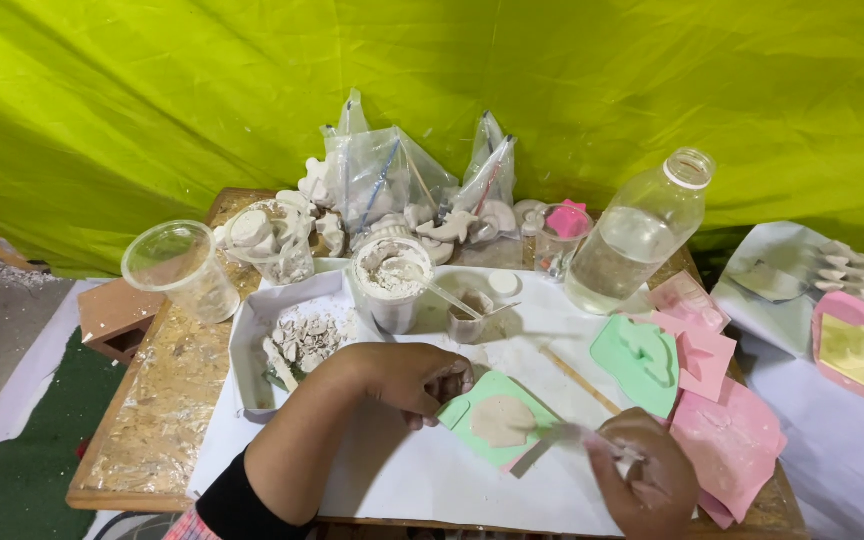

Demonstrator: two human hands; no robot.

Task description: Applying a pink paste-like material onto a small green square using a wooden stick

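Steadying a green rubber mould filled with pale wet plaster [499, 418] on the white-papered tabletop [422, 480], the left hand [414, 378] pinches its upper-left edge; the right hand [652, 478], fingers closed, holds a thin flat scraper [552, 445] against the mould's lower-right edge.

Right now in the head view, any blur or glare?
Head view: right hand and its thin tool are motion-blurred; left hand and green mold fairly sharp; green backdrop evenly lit, edges bowed; mild glare on the plastic bottle.
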